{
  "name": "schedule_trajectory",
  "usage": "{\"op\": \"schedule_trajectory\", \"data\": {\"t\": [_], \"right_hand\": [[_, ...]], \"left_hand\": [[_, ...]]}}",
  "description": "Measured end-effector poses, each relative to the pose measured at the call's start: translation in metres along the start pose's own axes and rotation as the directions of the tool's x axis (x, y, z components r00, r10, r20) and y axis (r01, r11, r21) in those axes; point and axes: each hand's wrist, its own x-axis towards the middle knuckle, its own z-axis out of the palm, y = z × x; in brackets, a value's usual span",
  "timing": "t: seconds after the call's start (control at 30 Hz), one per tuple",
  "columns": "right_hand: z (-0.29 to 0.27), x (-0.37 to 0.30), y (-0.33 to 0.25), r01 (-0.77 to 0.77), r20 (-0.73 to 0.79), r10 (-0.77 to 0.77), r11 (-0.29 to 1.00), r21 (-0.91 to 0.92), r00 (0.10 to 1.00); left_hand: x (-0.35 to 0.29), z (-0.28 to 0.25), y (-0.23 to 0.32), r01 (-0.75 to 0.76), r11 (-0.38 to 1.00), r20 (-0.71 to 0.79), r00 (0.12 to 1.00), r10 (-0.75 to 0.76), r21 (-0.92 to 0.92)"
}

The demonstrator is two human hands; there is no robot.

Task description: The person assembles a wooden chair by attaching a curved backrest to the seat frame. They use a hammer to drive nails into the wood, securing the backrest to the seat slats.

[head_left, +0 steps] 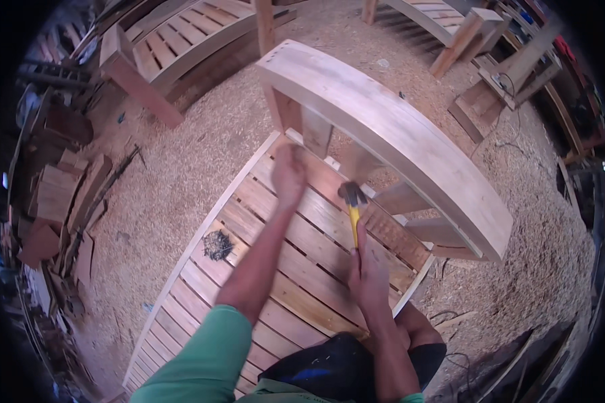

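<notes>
Slatted wooden platform [307, 247], one: at centre, running from near left to far right. Upright wooden panel [396, 144], one: broad-railed, at the platform's far end, with openings between its uprights. Hammer [354, 218], one: yellow handle, dark head, over the far slats beside the panel. Right hand [370, 272]: closed around the hammer handle. Left hand [290, 176]: fingers curled, at the far slats near the panel's left part; whether it grips anything cannot be told.

Containers: dark round clump [218, 246] of small thin pieces, on the slats left of the left forearm; any holder beneath cannot be made out.

Edges and room: pale side rail [205, 228] bounds the platform's left; shavings-strewn floor [195, 148] extends left and right. Wood offcuts [54, 195] far left; slatted bench [181, 40] far left, well apart.
</notes>
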Motion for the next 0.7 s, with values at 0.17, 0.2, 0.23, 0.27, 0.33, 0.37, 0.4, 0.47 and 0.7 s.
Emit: {"op": "schedule_trajectory", "data": {"t": [0.17, 0.2, 0.23, 0.27, 0.33, 0.37, 0.4, 0.47, 0.7], "right_hand": [[-0.001, -0.038, 0.018, -0.14, 0.151, 0.139, 0.99, -0.003, 0.979], [0.003, -0.038, 0.017, -0.151, 0.158, 0.151, 0.988, -0.015, 0.976], [0.004, -0.036, 0.015, -0.169, 0.166, 0.169, 0.985, -0.016, 0.971], [0.003, -0.035, 0.013, -0.196, 0.175, 0.197, 0.98, -0.021, 0.965], [0.003, -0.036, 0.012, -0.226, 0.177, 0.225, 0.974, -0.015, 0.958], [0.003, -0.036, 0.013, -0.228, 0.168, 0.226, 0.974, -0.007, 0.96], [0.003, -0.035, 0.014, -0.228, 0.159, 0.225, 0.974, 0.001, 0.961], [0.007, -0.036, 0.015, -0.21, 0.155, 0.205, 0.978, 0.018, 0.966], [0.01, -0.037, 0.02, -0.217, 0.165, 0.216, 0.976, -0.017, 0.962]], "left_hand": [[0.112, -0.046, -0.027, -0.531, 0.796, 0.714, 0.674, 0.189, 0.29], [0.13, -0.044, -0.033, -0.635, 0.717, 0.819, 0.551, 0.161, 0.286], [0.143, -0.037, -0.03, -0.625, 0.718, 0.848, 0.522, 0.091, 0.308], [0.152, -0.028, -0.024, -0.616, 0.719, 0.875, 0.483, 0.022, 0.322], [0.154, -0.019, -0.018, -0.626, 0.707, 0.902, 0.429, -0.043, 0.331], [0.154, -0.017, -0.019, -0.644, 0.694, 0.908, 0.418, -0.033, 0.322], [0.154, -0.017, -0.018, -0.661, 0.681, 0.912, 0.409, -0.024, 0.314], [0.149, -0.025, -0.047, -0.652, 0.72, 0.861, 0.485, 0.154, 0.238], [0.126, -0.028, -0.049, -0.565, 0.812, 0.717, 0.626, 0.305, 0.148]]}}
